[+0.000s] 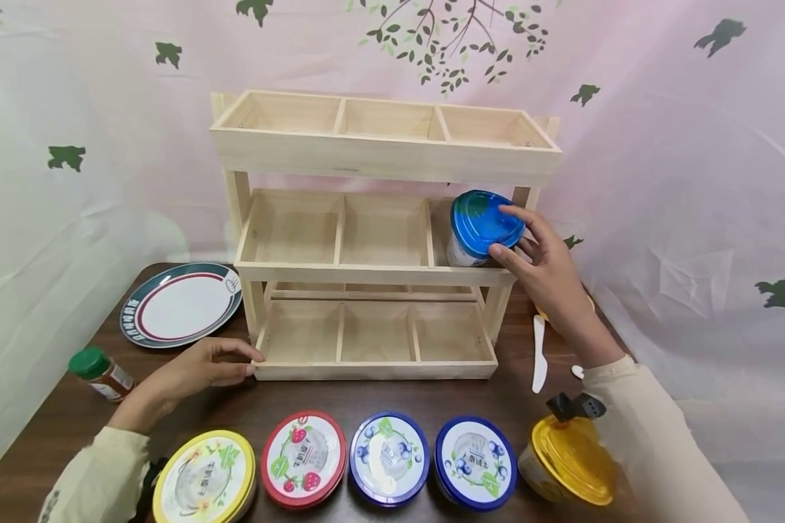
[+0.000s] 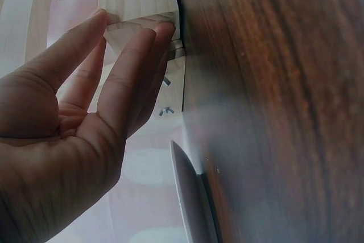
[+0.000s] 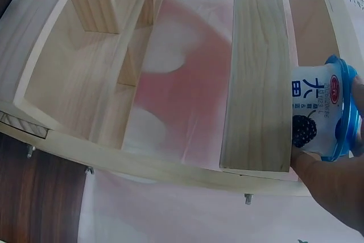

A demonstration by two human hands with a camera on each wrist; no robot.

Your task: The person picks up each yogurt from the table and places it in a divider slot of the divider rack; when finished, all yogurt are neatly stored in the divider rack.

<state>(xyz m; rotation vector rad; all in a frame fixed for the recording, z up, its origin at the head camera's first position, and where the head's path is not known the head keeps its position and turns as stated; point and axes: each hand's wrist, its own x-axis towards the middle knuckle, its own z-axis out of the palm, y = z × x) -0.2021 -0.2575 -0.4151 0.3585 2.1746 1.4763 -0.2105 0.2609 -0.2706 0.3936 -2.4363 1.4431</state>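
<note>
Before the leaf-printed backdrop (image 1: 661, 181), the wooden rack (image 1: 386, 156) stands on a dark table (image 1: 399, 396), and in its middle tier's right-end compartment is the blue-lidded tub (image 1: 482, 226), clamped at the lid between your right hand's (image 1: 541, 265) thumb and fingers. I'd hold that tub level and clear of the front board's (image 1: 379, 274) edge, then release gently, while your left hand (image 1: 196, 369), thumb and fingertips apart, braces the bottom tier's left front corner. That board hides the tub's base, so whether it rests on the compartment floor can't be told; your right sleeve (image 1: 647, 428) covers part of the yellow-lidded tub (image 1: 569, 465).
</note>
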